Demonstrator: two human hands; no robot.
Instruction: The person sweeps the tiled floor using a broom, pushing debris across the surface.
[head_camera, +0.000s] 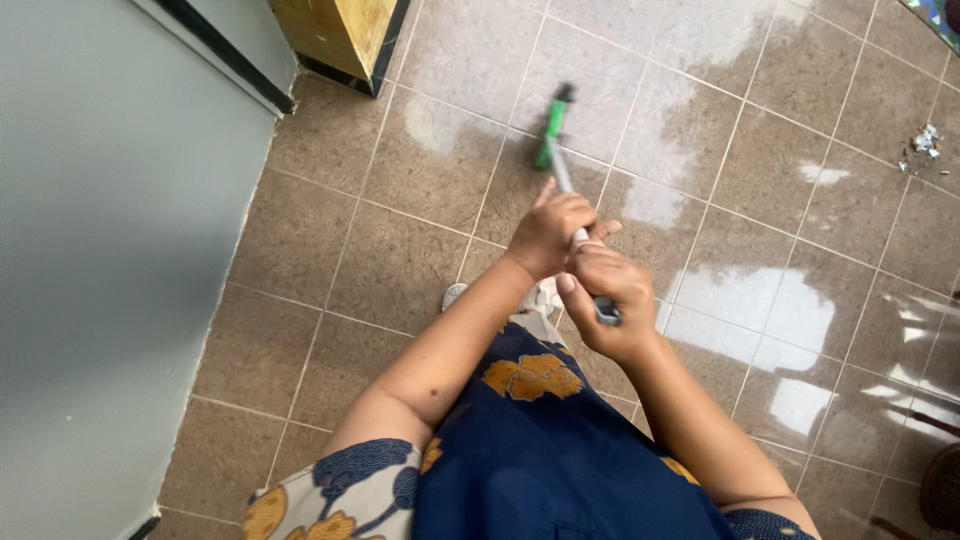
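Note:
A long mop handle (560, 170), grey with a green lower part, slants away from me toward the wet tiled floor (420, 170). My left hand (548, 232) is wrapped around the shaft further down. My right hand (605, 298) is closed on the handle's top end, just behind the left. The mop head is blurred and hard to make out. Below the hands I see my dark blue dress with orange flowers (540, 440) and a white shoe (455, 294).
A grey wall (100, 250) with a black skirting runs along the left. A yellow wooden cabinet corner (335, 35) stands at the top. A small pile of debris (925, 140) lies on the tiles at the right. Wet patches shine on the right.

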